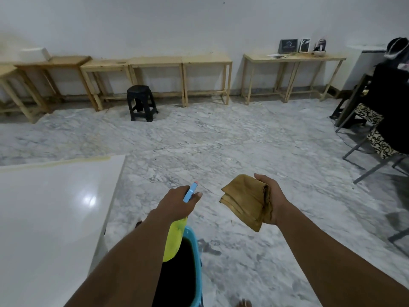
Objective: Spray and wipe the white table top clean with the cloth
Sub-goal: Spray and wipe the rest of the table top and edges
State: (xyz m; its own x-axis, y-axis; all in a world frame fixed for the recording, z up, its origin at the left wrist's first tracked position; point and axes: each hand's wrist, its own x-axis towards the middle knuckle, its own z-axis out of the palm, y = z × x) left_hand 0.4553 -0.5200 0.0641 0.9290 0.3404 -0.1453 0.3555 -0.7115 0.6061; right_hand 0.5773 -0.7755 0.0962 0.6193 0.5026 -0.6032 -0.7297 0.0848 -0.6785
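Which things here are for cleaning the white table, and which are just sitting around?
For the job:
- spray bottle, held in the left hand
- brown cloth, held in the right hand
- white table top

Just sitting around:
- black stool
- wooden tables along the wall
- blue bucket on the floor (maybe for cleaning; can't tell)

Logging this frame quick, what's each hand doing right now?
Left hand grips the spray bottle.
Right hand holds the folded cloth.
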